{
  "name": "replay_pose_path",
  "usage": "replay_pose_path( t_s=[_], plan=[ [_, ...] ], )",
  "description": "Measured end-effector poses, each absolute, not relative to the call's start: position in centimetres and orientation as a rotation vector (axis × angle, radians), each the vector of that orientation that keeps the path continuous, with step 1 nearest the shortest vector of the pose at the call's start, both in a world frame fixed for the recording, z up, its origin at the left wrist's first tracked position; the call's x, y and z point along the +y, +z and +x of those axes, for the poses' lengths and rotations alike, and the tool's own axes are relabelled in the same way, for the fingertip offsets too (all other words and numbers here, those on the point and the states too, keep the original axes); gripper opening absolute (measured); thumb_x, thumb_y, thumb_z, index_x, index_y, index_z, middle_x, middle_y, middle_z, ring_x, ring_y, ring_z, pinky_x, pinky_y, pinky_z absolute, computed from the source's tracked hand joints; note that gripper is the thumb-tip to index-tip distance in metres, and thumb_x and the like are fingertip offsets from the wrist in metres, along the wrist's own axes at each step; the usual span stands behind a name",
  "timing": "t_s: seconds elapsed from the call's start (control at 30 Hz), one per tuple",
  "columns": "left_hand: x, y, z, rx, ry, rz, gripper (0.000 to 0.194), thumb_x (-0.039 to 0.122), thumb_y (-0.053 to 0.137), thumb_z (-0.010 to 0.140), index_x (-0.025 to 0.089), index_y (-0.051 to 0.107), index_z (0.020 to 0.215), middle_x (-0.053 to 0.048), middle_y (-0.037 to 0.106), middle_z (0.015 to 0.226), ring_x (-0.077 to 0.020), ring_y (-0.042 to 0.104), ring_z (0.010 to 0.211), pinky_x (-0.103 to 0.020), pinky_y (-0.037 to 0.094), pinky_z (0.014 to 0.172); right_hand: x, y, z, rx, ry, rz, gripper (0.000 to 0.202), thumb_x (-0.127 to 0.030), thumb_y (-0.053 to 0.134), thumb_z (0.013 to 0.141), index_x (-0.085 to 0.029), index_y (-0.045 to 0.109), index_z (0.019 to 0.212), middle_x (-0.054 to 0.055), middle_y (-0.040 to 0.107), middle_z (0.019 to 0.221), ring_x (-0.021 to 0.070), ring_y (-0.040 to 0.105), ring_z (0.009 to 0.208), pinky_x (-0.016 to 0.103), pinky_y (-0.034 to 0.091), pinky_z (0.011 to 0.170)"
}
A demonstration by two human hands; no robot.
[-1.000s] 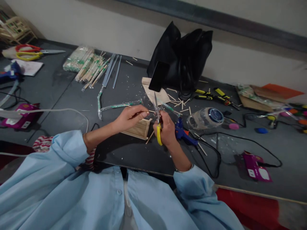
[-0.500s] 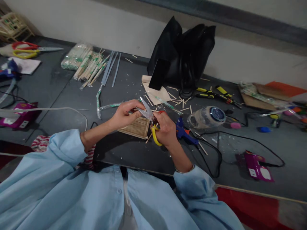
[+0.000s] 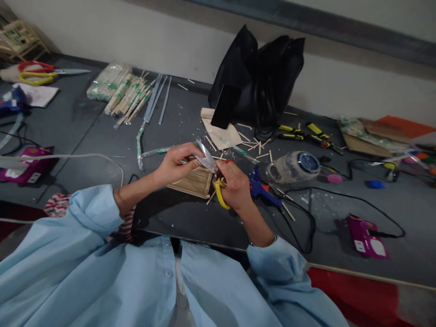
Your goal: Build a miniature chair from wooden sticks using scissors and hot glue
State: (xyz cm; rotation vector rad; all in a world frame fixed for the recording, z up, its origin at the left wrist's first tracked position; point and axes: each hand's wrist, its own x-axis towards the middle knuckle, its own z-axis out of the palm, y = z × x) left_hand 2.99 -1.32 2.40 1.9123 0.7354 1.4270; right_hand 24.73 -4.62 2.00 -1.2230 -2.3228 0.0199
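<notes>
My right hand (image 3: 234, 184) is closed round the red and yellow handles of the scissors (image 3: 205, 156), whose blades point up and left. My left hand (image 3: 177, 162) is pinched beside the blade tips; what lies between its fingers is too small to make out. Below both hands a small panel of wooden sticks (image 3: 193, 182) lies on the dark table, partly hidden by them. Right of my right hand rests a blue glue gun (image 3: 262, 188). Loose cut sticks (image 3: 252, 144) are scattered beyond the hands, near a beige sheet (image 3: 218, 131).
A black bag (image 3: 259, 72) stands against the wall with a phone (image 3: 226, 106) leaning on it. A clear jar (image 3: 293, 167), pliers (image 3: 306, 135) and black cables are at the right. Wrapped stick bundles (image 3: 131, 93) lie back left, and a purple box (image 3: 366, 236) front right.
The scissor blades have drawn closer together. Both hands have stayed almost in the same place.
</notes>
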Motion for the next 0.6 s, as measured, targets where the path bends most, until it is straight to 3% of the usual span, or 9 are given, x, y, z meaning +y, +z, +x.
replay_pose_path(
  t_s=[0.4, 0.6],
  plan=[
    [-1.5, 2.66, 3.01, 0.72, 1.475, 1.926, 0.021, 0.037, 0.063, 0.092, 0.018, 0.068, 0.085, -0.003, 0.069, 0.075, -0.0098, 0.06, 0.066, -0.022, 0.045, 0.057, -4.54, 1.74, 24.81, -2.329, -0.056, -1.239, 0.042, -0.021, 0.054, 0.085, -0.016, 0.061, 0.126, 0.008, 0.062, 0.086, 0.0225, 0.06, 0.079, 0.033, 0.052, 0.07],
    [-1.45, 3.04, 2.94, 0.788, 1.428, 1.965, 0.03, 0.042, 0.059, 0.093, 0.016, 0.067, 0.08, -0.002, 0.067, 0.071, -0.0093, 0.059, 0.063, -0.021, 0.045, 0.057, -4.48, 1.43, 24.87, -2.323, -0.046, -1.273, 0.042, -0.02, 0.053, 0.084, -0.018, 0.063, 0.125, 0.007, 0.064, 0.083, 0.0215, 0.06, 0.075, 0.032, 0.051, 0.068]
  ],
)
